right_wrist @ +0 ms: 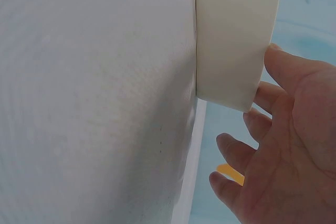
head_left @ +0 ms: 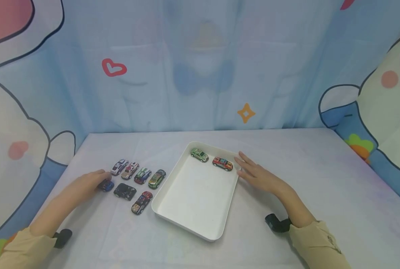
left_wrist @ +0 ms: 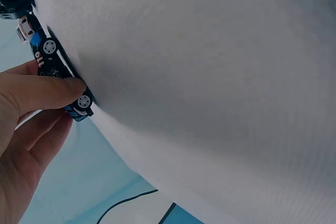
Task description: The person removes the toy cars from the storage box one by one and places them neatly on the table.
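Carefully, we pinch the small dark blue toy car (head_left: 106,185) squarely in our left hand (head_left: 89,183) while our flat, open right hand (head_left: 255,173) steadies the white plastic tray (head_left: 200,224).

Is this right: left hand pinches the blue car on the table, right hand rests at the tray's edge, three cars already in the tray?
Not quite: the white tray holds two cars, the green car and the red car, as the head view shows. The left hand does pinch the blue car, and the right hand is at the tray's edge.

A white-clothed table (head_left: 321,179) carries a white tray (head_left: 193,194) and seven toy cars (head_left: 136,179) beside it.
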`<state>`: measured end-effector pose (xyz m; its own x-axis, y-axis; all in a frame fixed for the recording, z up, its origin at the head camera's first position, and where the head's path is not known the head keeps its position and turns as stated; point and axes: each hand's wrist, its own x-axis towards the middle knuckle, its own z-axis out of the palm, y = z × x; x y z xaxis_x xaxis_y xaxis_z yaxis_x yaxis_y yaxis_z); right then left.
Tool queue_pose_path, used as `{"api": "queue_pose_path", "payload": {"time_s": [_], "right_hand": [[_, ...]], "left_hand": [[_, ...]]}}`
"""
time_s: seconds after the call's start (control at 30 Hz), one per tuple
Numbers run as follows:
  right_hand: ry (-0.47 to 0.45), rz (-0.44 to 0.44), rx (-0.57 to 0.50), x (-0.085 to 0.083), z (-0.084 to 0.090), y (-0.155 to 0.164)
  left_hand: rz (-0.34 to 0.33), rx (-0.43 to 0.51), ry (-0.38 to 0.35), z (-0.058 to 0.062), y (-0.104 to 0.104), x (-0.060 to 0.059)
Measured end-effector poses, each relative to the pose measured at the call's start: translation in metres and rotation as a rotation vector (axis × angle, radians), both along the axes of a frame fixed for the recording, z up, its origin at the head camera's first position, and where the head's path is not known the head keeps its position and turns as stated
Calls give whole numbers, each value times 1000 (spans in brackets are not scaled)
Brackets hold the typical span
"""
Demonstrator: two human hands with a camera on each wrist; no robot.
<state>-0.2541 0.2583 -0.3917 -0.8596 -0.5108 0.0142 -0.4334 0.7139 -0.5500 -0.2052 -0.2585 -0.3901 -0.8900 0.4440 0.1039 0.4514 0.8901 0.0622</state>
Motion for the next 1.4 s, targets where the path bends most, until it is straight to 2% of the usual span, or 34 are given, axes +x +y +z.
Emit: {"api": "queue_pose_path", "payload": {"time_s": [0.37, 0.47, 0.57, 0.67, 0.77, 0.87, 0.93, 1.03, 1.13, 1.27, 1.33, 1.4], "right_hand": [[-7, -1, 4, -2, 2, 2], [-4, 2, 9, -2, 3, 2], [-3, 2, 12, -2, 5, 2], [-1, -2, 15, -1, 6, 3], [4, -2, 13, 0, 6, 3], [5, 3, -2, 0, 5, 4], [-1, 9, -16, 0, 4, 3], [-14, 11, -31, 0, 0, 3], [-12, 12, -32, 0, -1, 1], [-3, 5, -35, 1, -2, 2], [-4, 11, -40, 1, -2, 2], [-6, 15, -42, 0, -2, 2]], "left_hand": [[-2, 10, 10, 2, 3, 1], [22, 4, 1, 13, 10, 2], [40, 3, -6, 33, 26, -1], [20, 29, -16, 55, 52, -13], [-76, 57, -10, 71, 86, -29], [-181, 94, -4, 81, 124, -46], [-242, 107, -9, 83, 151, -58], [-290, 105, -70, 80, 194, -75], [-316, 38, -171, 72, 237, -88], [-312, -172, -251, 58, 285, -97], [-330, -255, -264, 52, 301, -99], [-361, -300, -257, 47, 312, -101]]}}
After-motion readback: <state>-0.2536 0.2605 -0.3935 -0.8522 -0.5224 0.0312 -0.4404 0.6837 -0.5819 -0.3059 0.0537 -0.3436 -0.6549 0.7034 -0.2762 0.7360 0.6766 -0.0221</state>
